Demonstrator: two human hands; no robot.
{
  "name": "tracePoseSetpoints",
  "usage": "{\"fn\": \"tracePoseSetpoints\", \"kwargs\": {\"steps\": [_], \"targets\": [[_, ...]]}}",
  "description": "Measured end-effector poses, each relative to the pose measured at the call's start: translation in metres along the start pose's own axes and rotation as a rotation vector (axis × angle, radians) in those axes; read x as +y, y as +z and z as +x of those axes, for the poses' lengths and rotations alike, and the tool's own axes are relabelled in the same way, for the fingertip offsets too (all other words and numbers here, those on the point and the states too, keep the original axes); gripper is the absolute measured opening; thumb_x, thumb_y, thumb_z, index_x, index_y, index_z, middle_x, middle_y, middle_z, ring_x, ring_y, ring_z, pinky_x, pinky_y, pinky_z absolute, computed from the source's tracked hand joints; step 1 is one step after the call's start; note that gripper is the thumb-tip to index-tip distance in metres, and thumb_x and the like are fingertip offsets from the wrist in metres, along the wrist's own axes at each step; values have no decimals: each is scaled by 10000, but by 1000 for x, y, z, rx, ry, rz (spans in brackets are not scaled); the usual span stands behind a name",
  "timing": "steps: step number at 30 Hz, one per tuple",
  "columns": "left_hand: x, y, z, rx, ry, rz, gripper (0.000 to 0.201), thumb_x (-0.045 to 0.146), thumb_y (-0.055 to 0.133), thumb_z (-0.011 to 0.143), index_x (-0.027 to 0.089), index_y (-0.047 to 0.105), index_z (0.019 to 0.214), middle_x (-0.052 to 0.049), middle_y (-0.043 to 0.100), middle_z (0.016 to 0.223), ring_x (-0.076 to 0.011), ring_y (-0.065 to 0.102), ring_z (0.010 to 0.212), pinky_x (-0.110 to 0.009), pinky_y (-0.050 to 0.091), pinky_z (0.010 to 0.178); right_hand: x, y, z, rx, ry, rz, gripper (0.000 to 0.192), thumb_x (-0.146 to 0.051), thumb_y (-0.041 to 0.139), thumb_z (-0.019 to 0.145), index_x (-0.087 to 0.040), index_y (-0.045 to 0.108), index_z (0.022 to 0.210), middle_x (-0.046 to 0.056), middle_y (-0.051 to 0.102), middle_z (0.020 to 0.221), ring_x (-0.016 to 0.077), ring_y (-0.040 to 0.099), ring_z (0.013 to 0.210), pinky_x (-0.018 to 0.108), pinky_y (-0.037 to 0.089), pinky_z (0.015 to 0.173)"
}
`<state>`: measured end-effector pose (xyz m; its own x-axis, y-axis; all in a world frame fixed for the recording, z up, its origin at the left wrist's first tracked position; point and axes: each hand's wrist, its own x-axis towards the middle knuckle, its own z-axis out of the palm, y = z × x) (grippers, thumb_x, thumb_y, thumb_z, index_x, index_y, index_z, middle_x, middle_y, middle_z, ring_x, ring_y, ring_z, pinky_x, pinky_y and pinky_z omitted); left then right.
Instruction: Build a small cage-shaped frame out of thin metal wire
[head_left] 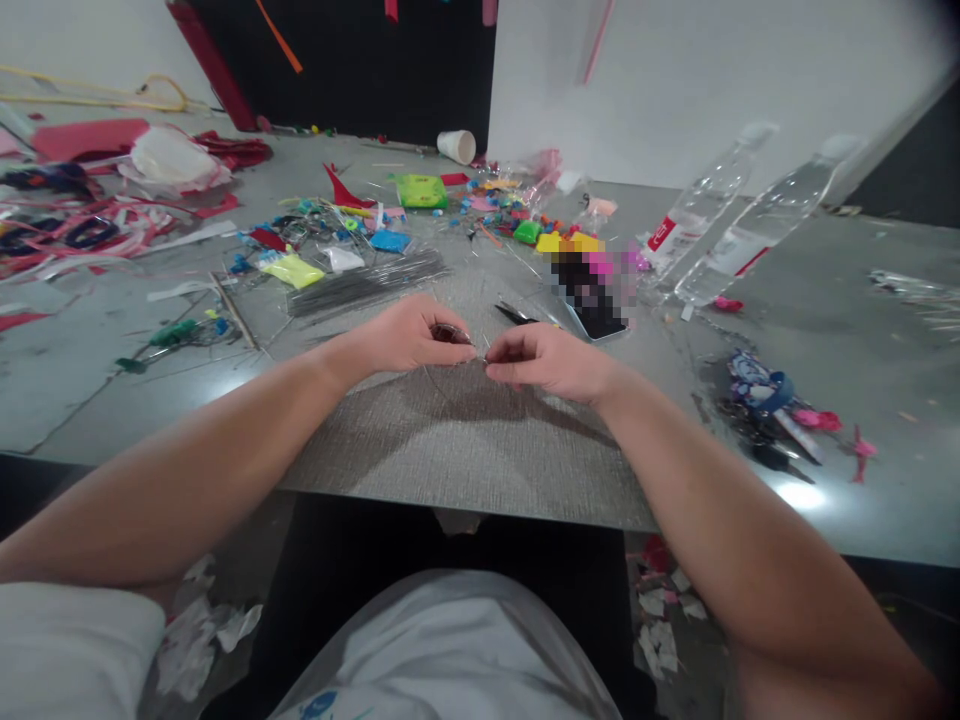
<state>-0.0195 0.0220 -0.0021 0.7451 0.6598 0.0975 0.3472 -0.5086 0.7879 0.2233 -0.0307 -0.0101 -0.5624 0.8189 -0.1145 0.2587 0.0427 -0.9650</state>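
Note:
My left hand [420,338] is closed around a small loop of thin dark wire [448,331], which shows between thumb and forefinger. Just to its right, my right hand [536,358] pinches what looks like the end of the same wire, thumb against forefinger. The fingertips nearly meet above a grey textured mat [465,450]. Behind my right hand lies a black pointed tool [514,314], its rear part hidden by the hand. A bundle of straight thin wires [367,283] rests beyond my left hand.
A phone [600,318] lies past my right hand, near two clear water bottles [757,235]. Small colourful packets [420,191] and bits are strewn at the back, with a white cup [456,147] on its side. Pink ribbons [112,225] heap at left; dark-handled tools [772,420] lie at right.

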Motion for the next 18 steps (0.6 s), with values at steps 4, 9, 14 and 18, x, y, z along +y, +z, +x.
{"fn": "tracePoseSetpoints", "kwargs": {"steps": [4, 9, 14, 18], "targets": [[-1, -3, 0, -84, -92, -40, 256, 352, 717, 849, 196, 735, 646, -13, 615, 566, -118, 506, 529, -263, 329, 513, -2, 3, 0, 46, -124, -289, 178, -377, 739, 872, -208, 731, 929, 9, 693, 805, 152, 593, 707, 306, 438, 680], [-6, 0, 2, -92, -210, -302, 259, 333, 747, 832, 194, 733, 614, -37, 633, 586, -126, 549, 535, -251, 400, 510, -7, 6, -2, 116, -373, -710, 111, -253, 624, 945, -210, 713, 895, 37, 675, 830, 186, 578, 771, 346, 405, 762], [-5, 6, 3, -38, -353, -610, 222, 296, 797, 772, 180, 704, 607, -39, 604, 602, -107, 504, 509, -247, 387, 474, -8, 8, -2, 180, -520, -994, 213, -195, 498, 988, -197, 695, 907, 109, 678, 935, 257, 552, 907, 407, 375, 828], [-2, 2, 2, -13, -240, -357, 249, 309, 770, 808, 182, 706, 603, -31, 604, 588, -119, 520, 543, -256, 390, 523, -8, 6, -2, 205, -424, -872, 163, -256, 567, 976, -197, 697, 897, 78, 684, 883, 229, 581, 865, 378, 393, 786]]}}
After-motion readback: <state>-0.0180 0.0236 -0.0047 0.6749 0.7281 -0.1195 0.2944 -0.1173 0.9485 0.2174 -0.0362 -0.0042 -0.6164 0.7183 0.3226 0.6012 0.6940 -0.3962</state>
